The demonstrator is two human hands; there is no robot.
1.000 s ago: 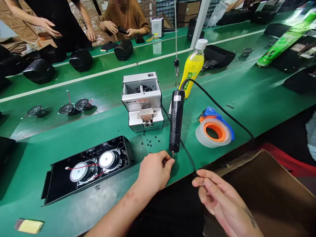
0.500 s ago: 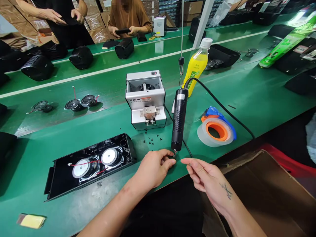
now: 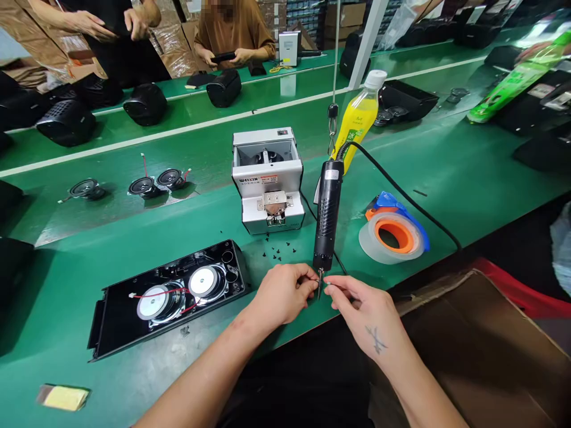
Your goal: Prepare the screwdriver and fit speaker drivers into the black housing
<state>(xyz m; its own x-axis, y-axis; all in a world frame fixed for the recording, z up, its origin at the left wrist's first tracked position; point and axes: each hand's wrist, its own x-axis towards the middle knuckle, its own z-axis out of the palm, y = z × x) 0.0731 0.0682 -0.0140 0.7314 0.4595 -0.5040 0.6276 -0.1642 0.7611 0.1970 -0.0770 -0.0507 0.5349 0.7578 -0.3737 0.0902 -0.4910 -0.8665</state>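
Observation:
A black electric screwdriver (image 3: 327, 217) hangs upright from a cable, its metal bit (image 3: 320, 285) pointing down between my two hands. My left hand (image 3: 283, 292) is closed, thumb and forefinger pinched at the bit's left side. On the other side my right hand (image 3: 363, 306) is also closed in a pinch, its fingertips close against the bit; a tiny thing between them is too small to name. Behind them stands a silver WEIXIN machine (image 3: 268, 184), with several small black screws (image 3: 277, 252) scattered before it. To the left lies a black speaker housing (image 3: 122, 318) holding two speaker drivers (image 3: 204, 280).
A tape dispenser (image 3: 417, 229) and a yellow drink bottle (image 3: 360, 116) stand right of the screwdriver. Loose speaker drivers (image 3: 143, 186) sit at the back left. A cardboard box (image 3: 482, 345) is at lower right. Two people are across the green bench (image 3: 214, 208).
My right hand has moved left to the bit, and its fingers have closed into a pinch. More of the bit shows below the screwdriver. The view has shifted slightly.

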